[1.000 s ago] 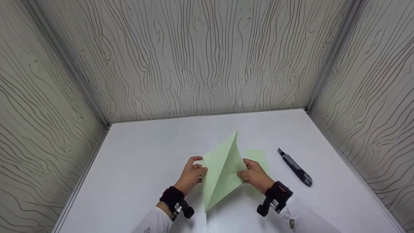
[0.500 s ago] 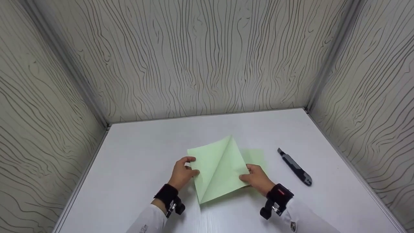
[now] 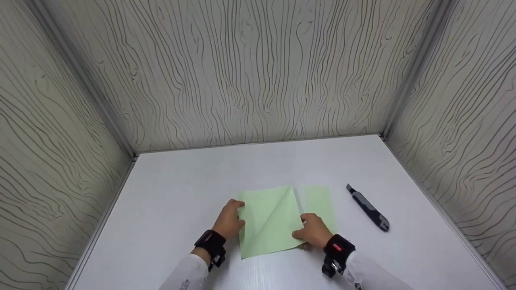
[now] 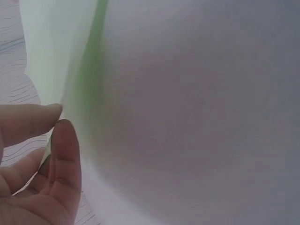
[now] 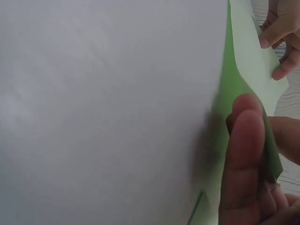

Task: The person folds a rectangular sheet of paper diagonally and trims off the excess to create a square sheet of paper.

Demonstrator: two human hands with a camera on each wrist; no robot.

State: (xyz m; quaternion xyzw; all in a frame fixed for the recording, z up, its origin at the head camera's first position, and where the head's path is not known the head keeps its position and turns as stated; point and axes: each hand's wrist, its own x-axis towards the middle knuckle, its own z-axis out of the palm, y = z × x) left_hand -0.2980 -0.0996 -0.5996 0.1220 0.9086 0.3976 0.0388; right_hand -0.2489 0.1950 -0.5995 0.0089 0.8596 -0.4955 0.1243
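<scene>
A light green sheet of paper with a diagonal crease lies low over the white table, its surface slightly raised along the fold. My left hand holds its left edge; in the left wrist view that hand has the paper's edge between thumb and fingers. Near the lower right corner, my right hand pinches the sheet, thumb on top and fingers underneath. The right wrist view shows the sheet bending up from the table at those fingers.
A narrower green paper strip lies flat just right of the sheet, partly behind my right hand. Farther right rests a grey and black utility knife, blade end pointing away. Wood-patterned walls enclose the white table at back and sides.
The sheet has come down from a raised, tilted pose and spread flatter toward the table. My left hand has moved left, and both hands have kept hold of the paper's edges.
</scene>
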